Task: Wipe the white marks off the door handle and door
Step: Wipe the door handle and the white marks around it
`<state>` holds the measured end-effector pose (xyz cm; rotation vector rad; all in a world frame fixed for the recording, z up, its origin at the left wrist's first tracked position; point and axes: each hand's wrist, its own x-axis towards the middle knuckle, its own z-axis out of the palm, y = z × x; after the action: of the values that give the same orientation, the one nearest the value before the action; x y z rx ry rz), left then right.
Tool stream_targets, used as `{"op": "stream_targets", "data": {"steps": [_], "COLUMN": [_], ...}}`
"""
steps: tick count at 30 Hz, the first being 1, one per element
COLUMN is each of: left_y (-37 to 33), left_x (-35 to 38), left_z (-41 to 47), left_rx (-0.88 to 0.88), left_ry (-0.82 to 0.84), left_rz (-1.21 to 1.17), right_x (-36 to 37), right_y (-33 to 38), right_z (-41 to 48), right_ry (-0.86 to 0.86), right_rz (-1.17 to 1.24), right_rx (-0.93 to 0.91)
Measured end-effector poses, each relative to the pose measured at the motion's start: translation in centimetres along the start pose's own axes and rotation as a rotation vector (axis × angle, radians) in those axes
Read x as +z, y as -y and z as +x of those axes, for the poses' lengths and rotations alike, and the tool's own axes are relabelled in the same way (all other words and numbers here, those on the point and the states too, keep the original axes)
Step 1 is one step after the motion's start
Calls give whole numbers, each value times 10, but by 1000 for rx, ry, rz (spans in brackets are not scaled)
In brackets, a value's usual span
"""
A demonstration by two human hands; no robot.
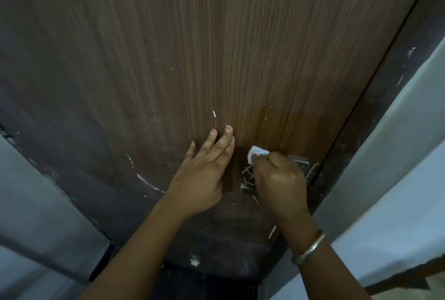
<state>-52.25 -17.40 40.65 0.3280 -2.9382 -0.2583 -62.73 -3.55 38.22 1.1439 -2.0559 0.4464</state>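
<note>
Right hand (277,179) fingers curled round white cloth (256,152), scrubbing at door handle (248,189); left hand (204,169) flat, fingers straight, bracing door (216,34).

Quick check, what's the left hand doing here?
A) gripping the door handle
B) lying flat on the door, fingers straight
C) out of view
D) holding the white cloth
B: the left hand lies on the door with its fingers straight and holds nothing, while the right hand grips the white cloth by the door handle.
</note>
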Motion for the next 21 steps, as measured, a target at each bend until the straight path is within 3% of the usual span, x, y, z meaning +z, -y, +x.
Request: {"op": "stream_targets", "data": {"steps": [4, 9, 14, 18, 21], "left_y": [-1, 5, 6, 5, 7], "left_x": [3, 4, 6, 7, 6], "left_z": [0, -1, -1, -1, -2], "left_rx": [-19, 3, 4, 0, 21], "left_ry": [-16, 2, 2, -10, 2], "left_rz": [-3, 40, 39, 24, 21], "right_x": [3, 4, -5, 0, -4], "right_y": [11, 15, -5, -1, -11], "right_z": [13, 10, -2, -6, -12], "right_ry": [-23, 143, 28, 114, 56], "right_rz": [50, 68, 81, 76, 71], "right_rx": [-45, -6, 111, 55, 83]}}
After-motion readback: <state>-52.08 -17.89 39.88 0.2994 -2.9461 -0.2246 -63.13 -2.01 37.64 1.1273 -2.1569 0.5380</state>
